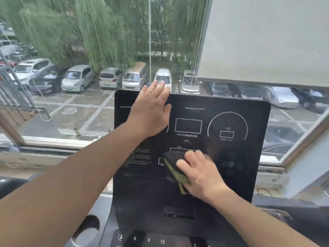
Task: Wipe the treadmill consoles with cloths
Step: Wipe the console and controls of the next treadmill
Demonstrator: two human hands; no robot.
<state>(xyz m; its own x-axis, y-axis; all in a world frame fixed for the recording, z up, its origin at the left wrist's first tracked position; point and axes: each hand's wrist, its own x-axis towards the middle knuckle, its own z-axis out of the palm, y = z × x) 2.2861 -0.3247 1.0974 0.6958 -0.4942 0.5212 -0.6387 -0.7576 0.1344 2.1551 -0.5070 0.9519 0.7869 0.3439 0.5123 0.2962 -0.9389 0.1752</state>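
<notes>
While right hand (201,175) grips cloth (173,162) — half hidden — console (252,118) print blurred.

the console (213,104) has bare room on its upper right, around the dial ring, and on its lower left, over the small print. the left hand (151,111) lies flat across the console's upper left, its fingertips past the top edge, and its forearm crosses the console's left edge. the right hand (201,173), fingers curled over a dark cloth (173,164), blocks the console's lower middle. behind the console's top edge stands the window glass (106,50). a blind (267,41) hangs above the console's right half.
</notes>
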